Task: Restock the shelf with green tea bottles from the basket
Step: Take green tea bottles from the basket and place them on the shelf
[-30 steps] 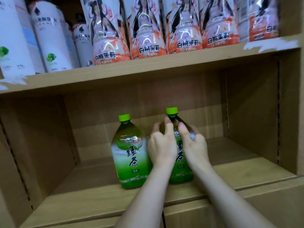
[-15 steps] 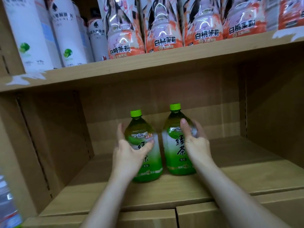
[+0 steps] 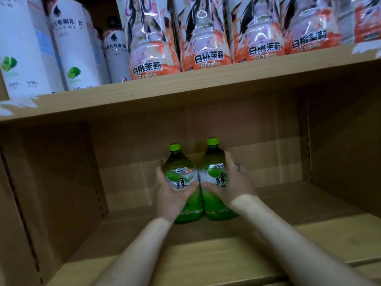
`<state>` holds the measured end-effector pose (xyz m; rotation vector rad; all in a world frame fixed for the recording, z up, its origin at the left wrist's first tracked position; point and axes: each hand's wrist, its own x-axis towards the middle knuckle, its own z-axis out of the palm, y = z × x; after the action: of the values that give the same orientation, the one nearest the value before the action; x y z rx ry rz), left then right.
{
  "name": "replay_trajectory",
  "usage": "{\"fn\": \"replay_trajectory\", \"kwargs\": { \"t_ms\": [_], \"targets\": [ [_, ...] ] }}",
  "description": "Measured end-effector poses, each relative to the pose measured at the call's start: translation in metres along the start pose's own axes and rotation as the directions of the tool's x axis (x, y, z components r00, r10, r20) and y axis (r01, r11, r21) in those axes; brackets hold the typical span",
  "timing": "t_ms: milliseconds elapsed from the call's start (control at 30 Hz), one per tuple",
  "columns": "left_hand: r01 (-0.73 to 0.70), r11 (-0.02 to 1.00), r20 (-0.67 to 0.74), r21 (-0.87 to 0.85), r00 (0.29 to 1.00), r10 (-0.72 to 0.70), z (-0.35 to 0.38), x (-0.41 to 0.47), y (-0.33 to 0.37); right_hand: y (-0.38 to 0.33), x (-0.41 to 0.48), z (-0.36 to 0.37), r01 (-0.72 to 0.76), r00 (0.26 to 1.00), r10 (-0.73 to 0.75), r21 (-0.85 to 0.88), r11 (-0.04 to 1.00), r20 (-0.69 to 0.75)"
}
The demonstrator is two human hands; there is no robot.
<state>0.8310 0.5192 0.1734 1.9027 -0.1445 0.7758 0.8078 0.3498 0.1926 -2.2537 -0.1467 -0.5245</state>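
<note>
Two green tea bottles with green caps stand upright side by side, touching, deep on the wooden shelf board point(image 3: 206, 263). My left hand point(image 3: 172, 195) grips the left bottle point(image 3: 181, 170), fingers round its left side and thumb across the label. My right hand point(image 3: 231, 186) grips the right bottle point(image 3: 212, 162), fingers on its right side, thumb across the front. The basket is out of view.
On the upper shelf point(image 3: 185, 87) stand white bottles point(image 3: 74, 50) at left and several orange-pink peach jasmine bottles point(image 3: 206, 38) to the right. Side walls point(image 3: 51, 193) close the compartment; bare board lies left and right of the two bottles.
Both hands moved from one bottle to one bottle each. The two bottles have been pushed together and now touch. The camera has come closer.
</note>
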Motion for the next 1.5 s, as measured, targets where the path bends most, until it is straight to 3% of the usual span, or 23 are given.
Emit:
{"fn": "replay_trajectory", "kwargs": {
  "t_ms": [67,200,567,733,800,867,1033,1300,1433,1500],
  "targets": [
    [0.014,0.999,-0.004,0.046,1.0,-0.014,0.005,0.012,-0.006,0.003,0.009,0.008,0.018,0.999,-0.017,0.028,0.999,-0.035],
    [0.033,0.973,-0.14,0.227,0.99,0.0,0.016,0.029,-0.01,0.007,0.022,0.021,0.012,0.995,-0.01,0.024,1.0,-0.101],
    [0.037,0.984,-0.114,0.174,0.993,-0.018,0.02,0.036,-0.01,0.007,0.039,0.032,-0.012,0.995,0.02,0.081,0.997,-0.101],
    [0.074,0.971,-0.005,0.228,0.997,-0.075,0.006,0.035,-0.007,0.011,0.035,0.017,-0.001,1.0,0.0,0.091,0.996,0.004],
    [0.102,0.956,-0.059,0.275,0.994,-0.089,0.0,0.026,-0.009,0.013,0.032,0.01,-0.021,1.0,0.023,0.136,0.99,-0.015],
    [0.062,0.932,-0.098,0.356,0.995,-0.028,-0.004,0.011,-0.008,0.015,0.029,0.006,-0.007,1.0,0.008,0.168,0.986,-0.004],
    [-0.006,0.883,-0.035,0.469,0.999,0.025,0.0,0.001,-0.001,0.024,0.026,0.004,-0.013,0.99,-0.012,0.171,0.985,0.143],
    [0.058,0.928,0.014,0.369,0.998,-0.068,-0.007,-0.005,0.011,0.029,0.015,-0.005,-0.002,0.961,-0.037,0.139,0.99,0.274],
    [0.073,0.943,0.051,0.326,0.994,-0.094,-0.011,-0.021,0.026,0.031,-0.004,-0.025,0.033,0.988,-0.078,0.313,0.949,0.134],
    [0.02,0.985,0.061,0.169,0.998,-0.031,-0.011,-0.035,0.045,0.031,-0.022,-0.047,0.073,0.995,-0.09,0.315,0.946,0.039]
  ]
}}
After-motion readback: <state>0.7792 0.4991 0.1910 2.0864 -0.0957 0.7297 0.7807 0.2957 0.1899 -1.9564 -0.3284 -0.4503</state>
